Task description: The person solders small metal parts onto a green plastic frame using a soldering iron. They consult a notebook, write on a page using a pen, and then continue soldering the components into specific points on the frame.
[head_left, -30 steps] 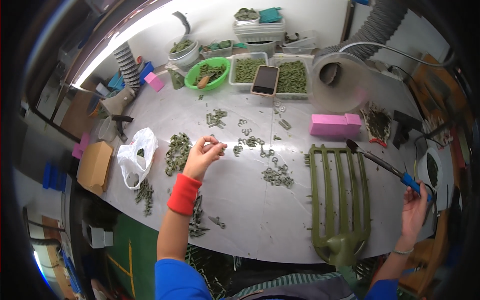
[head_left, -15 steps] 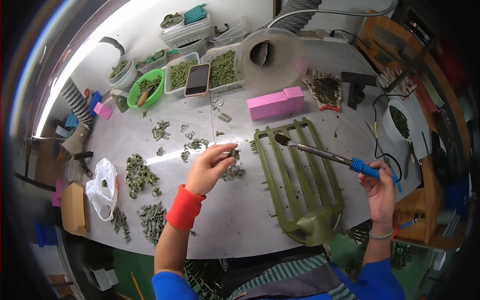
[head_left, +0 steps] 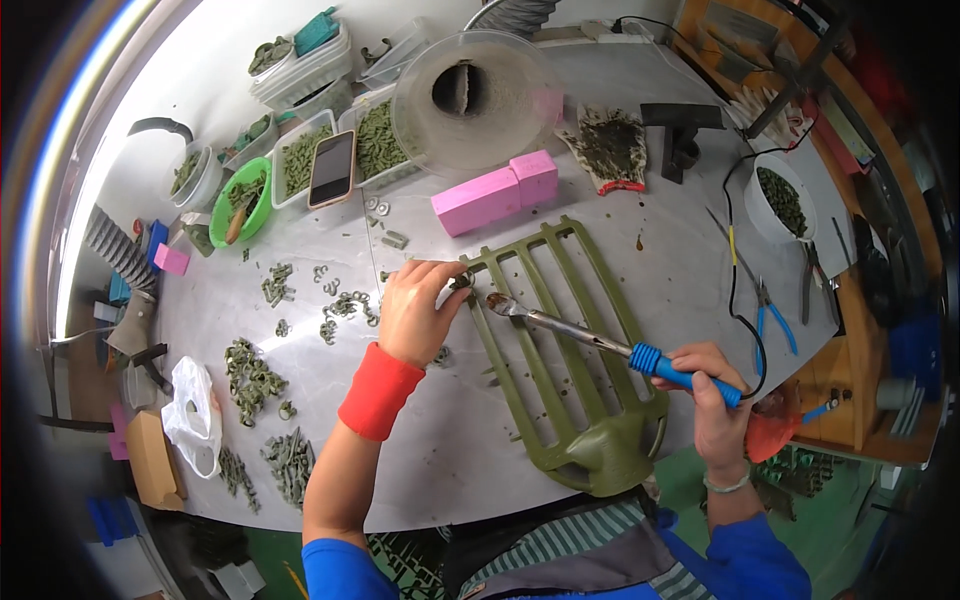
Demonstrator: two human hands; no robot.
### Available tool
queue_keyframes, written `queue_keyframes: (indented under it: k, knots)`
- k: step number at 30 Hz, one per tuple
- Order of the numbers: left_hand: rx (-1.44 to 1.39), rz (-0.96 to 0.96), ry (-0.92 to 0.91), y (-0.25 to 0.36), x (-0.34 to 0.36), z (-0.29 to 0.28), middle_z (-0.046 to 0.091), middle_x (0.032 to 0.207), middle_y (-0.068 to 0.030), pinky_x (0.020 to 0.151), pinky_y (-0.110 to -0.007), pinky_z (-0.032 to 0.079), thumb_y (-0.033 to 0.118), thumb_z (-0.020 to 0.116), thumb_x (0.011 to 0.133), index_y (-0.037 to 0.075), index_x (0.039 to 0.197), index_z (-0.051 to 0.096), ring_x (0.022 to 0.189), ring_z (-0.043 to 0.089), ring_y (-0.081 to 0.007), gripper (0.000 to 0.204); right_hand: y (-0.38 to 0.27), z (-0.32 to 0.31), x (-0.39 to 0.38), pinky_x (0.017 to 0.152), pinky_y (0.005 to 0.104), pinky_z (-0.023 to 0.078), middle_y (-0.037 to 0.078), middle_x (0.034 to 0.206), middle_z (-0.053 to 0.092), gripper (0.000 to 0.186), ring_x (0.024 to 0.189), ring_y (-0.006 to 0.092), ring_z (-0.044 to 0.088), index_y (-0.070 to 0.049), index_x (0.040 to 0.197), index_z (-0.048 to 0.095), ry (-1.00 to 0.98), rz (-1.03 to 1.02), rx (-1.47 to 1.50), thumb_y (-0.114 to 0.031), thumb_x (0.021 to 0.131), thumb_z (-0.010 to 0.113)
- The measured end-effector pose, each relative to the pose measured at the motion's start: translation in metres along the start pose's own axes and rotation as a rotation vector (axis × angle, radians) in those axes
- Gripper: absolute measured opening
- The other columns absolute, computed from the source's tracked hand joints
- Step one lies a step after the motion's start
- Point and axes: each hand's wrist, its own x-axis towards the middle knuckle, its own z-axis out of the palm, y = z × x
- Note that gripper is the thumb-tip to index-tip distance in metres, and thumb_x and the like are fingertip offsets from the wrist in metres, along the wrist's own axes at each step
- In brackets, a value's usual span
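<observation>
A green slotted frame point(head_left: 610, 455) with long parallel bars lies flat on the table in front of me. My left hand point(head_left: 415, 310), with a red band on its wrist, pinches a small green clip-like part point(head_left: 461, 282) at the frame's far left corner. Fingertips partly hide that part, and I cannot tell whether it touches the frame. My right hand point(head_left: 718, 405) is closed round the blue handle of a soldering iron point(head_left: 575, 332). The iron's flat, brown-stained tip sits just right of my left fingertips, over the frame's left bars.
Piles of small green parts point(head_left: 255, 380) lie at left beside a white plastic bag point(head_left: 193, 415). Tubs of green pieces point(head_left: 378, 140), a phone point(head_left: 332, 170) and a pink block point(head_left: 495, 193) stand beyond. At right are blue-handled pliers point(head_left: 772, 318), a white bowl point(head_left: 780, 200) and the iron's cord point(head_left: 733, 235).
My left hand has brought the small part to the frame's far left corner. The iron has moved left and nearer to it. The whole view has shifted slightly.
</observation>
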Motion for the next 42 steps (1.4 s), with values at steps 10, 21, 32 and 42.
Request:
queue_keyframes:
  k: [10,21,32,42]
  knots:
    - [0.093,0.027,-0.004,0.0,0.001,-0.003,0.071,0.098,-0.0016,0.092,-0.038,0.041,0.01,0.078,0.078,0.012,0.105,0.07,0.1,0.061,-0.0246,0.029,0.005,-0.002,0.005,0.081,0.0376,0.06,0.019,0.106,0.059,0.018,0.088,0.0266,0.069,0.008,0.1,0.066,-0.043,-0.025,-0.029,-0.004,0.095,0.053]
    - [0.149,0.015,0.002,0.002,0.002,-0.007,0.071,0.098,-0.0018,0.109,-0.045,0.036,0.011,0.079,0.079,0.011,0.104,0.071,0.102,0.062,-0.0216,0.027,0.012,0.012,0.012,0.086,0.0372,0.06,0.018,0.108,0.06,0.017,0.092,0.0272,0.07,0.006,0.104,0.067,-0.133,-0.032,-0.044,0.002,0.091,0.056]
    - [0.165,0.027,-0.016,0.001,0.003,-0.006,0.072,0.097,-0.0002,0.109,-0.045,0.036,0.011,0.078,0.079,0.012,0.102,0.072,0.1,0.062,-0.0212,0.024,0.027,0.032,0.026,0.088,0.0343,0.059,0.016,0.111,0.06,0.02,0.097,0.0256,0.07,0.005,0.109,0.068,-0.207,-0.108,-0.051,0.007,0.091,0.058]
    - [0.165,0.049,-0.036,-0.001,0.006,-0.005,0.072,0.096,0.0,0.104,-0.043,0.037,0.01,0.078,0.078,0.012,0.101,0.071,0.101,0.06,-0.0229,0.025,0.031,0.034,0.03,0.087,0.0345,0.059,0.016,0.11,0.061,0.021,0.096,0.025,0.07,0.005,0.108,0.068,-0.207,-0.11,-0.044,0.007,0.09,0.058]
